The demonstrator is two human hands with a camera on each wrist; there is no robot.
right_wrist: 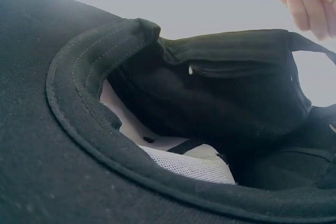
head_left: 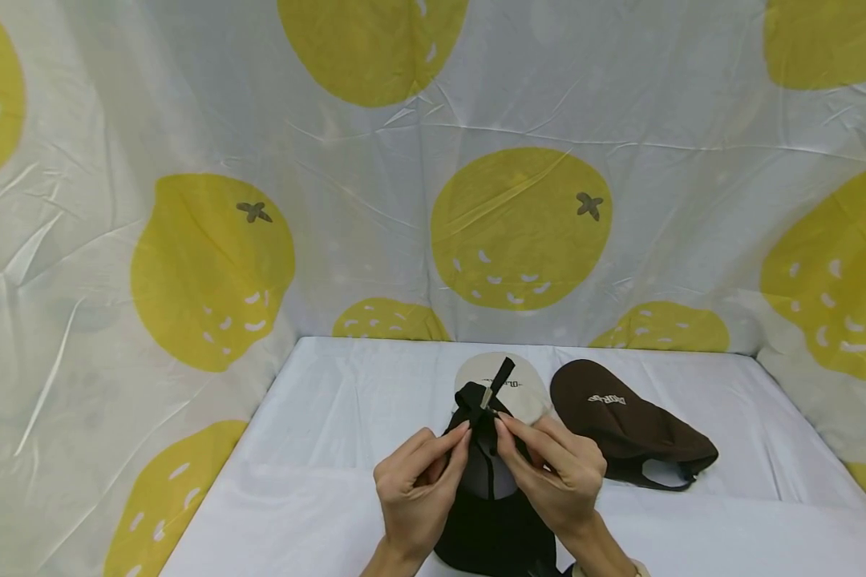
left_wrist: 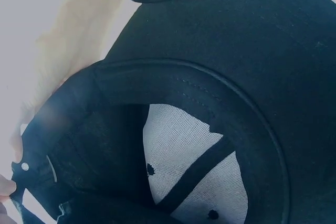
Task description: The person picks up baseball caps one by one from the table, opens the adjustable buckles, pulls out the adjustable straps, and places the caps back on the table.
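A black baseball cap (head_left: pixel 494 533) lies brim toward me, its inside facing up, with a pale mesh lining (left_wrist: pixel 178 135) showing in the left wrist view. At its back, the strap (head_left: pixel 503 373) sticks up past a small metal buckle (head_left: pixel 487 397). My left hand (head_left: pixel 420 479) pinches the cap's back edge beside the buckle between thumb and index finger. From the other side, my right hand (head_left: pixel 557 473) pinches the strap part just below the buckle. In the right wrist view the cap's sweatband (right_wrist: pixel 105 51) curves across, and only a few right-hand fingers (right_wrist: pixel 307 6) show.
A cream cap (head_left: pixel 523 397) lies right behind the black one, partly covered by it. To the right rests a dark brown cap (head_left: pixel 624 421) with white lettering. The white-covered table (head_left: pixel 317 417) is bordered by lemon-patterned curtains (head_left: pixel 375 200).
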